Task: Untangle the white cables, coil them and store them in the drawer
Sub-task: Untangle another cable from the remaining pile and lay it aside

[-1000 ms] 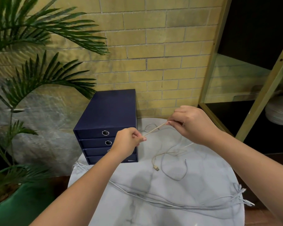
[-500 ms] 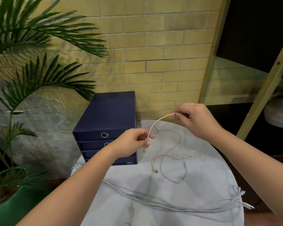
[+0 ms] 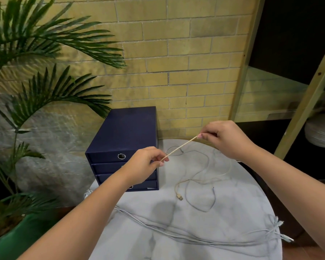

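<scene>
A thin white cable (image 3: pixel 180 147) is stretched taut between my two hands above the round table. My left hand (image 3: pixel 146 164) pinches its lower end; my right hand (image 3: pixel 223 137) pinches it higher up and further right. The rest of this cable lies in loose loops on the table, ending in a USB plug (image 3: pixel 180 197). A bundle of long white cables (image 3: pixel 186 235) runs across the table's near side. The dark blue drawer box (image 3: pixel 126 139), all drawers closed, stands at the table's back left, partly hidden by my left hand.
The white marble table (image 3: pixel 233 203) is small and round. A potted palm (image 3: pixel 36 87) in a green pot stands to the left. A brick wall is behind. A gold-framed shelf (image 3: pixel 308 102) with a white ribbed vase (image 3: pixel 321 132) stands at the right.
The cable section between my hands hung slack in an arc half a second ago; now it is pulled straight again, with my hands further apart.
</scene>
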`<state>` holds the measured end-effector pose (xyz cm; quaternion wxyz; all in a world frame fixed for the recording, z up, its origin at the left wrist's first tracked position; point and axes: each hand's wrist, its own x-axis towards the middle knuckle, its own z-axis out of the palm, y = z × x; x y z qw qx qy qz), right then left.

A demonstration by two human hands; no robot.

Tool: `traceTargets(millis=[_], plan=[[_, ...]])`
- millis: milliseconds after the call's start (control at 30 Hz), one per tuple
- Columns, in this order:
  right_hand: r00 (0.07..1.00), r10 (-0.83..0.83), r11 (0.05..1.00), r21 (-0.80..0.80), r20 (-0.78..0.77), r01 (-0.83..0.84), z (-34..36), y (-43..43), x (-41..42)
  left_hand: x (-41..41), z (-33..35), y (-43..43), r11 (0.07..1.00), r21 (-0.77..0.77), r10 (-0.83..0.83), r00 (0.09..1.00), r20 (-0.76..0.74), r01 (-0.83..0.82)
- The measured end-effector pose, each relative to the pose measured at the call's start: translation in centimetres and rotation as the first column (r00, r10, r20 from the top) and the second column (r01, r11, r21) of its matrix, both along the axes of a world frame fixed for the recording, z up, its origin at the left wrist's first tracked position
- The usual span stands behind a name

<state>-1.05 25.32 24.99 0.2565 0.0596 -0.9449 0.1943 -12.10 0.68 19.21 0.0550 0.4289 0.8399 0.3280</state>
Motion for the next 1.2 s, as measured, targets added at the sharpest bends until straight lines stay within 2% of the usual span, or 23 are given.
traceTargets(millis=[100,200,300,467,600,800,900,1067,1200], plan=[[0.997,0.025,1.000,0.000,0.069,-0.025,0.1,-0.4,0.0,0.6,0.0,0.4,1.000,-0.006,-0.015,0.978,0.207,0.017],[0.993,0.066,0.997,0.040,0.102,-0.070,-0.1,-1.3,-0.3,1.9,1.0,1.8,0.993,0.115,-0.085,0.885,0.457,0.036],[0.987,0.094,0.993,0.052,0.130,-0.102,-0.1,-2.3,-0.6,2.9,2.1,3.3,0.983,0.174,-0.148,0.835,0.530,0.065],[0.982,0.099,0.990,0.086,0.161,-0.114,0.4,-2.8,-0.7,3.0,2.0,4.2,0.977,0.214,-0.113,0.837,0.535,-0.004],[0.973,0.066,0.990,0.108,0.222,-0.091,1.0,-1.8,-0.4,2.7,1.8,3.2,0.979,0.195,-0.035,0.893,0.448,-0.060],[0.982,0.044,0.987,0.143,0.184,-0.071,2.3,-0.7,0.1,2.1,1.5,1.4,0.994,0.075,0.035,0.885,0.464,-0.079],[0.983,0.064,0.973,0.206,0.171,-0.099,2.3,-1.5,-0.2,1.7,1.6,1.3,0.996,-0.052,0.083,0.897,0.434,-0.067],[0.984,0.040,0.967,0.241,0.171,-0.081,1.9,-1.7,0.2,-0.4,1.0,0.0,0.939,-0.176,0.333,0.906,0.260,-0.295],[0.982,-0.002,0.977,0.208,0.190,-0.038,1.2,-0.7,0.4,-1.5,0.2,-1.3,0.872,-0.155,0.485,0.863,0.145,-0.464]])
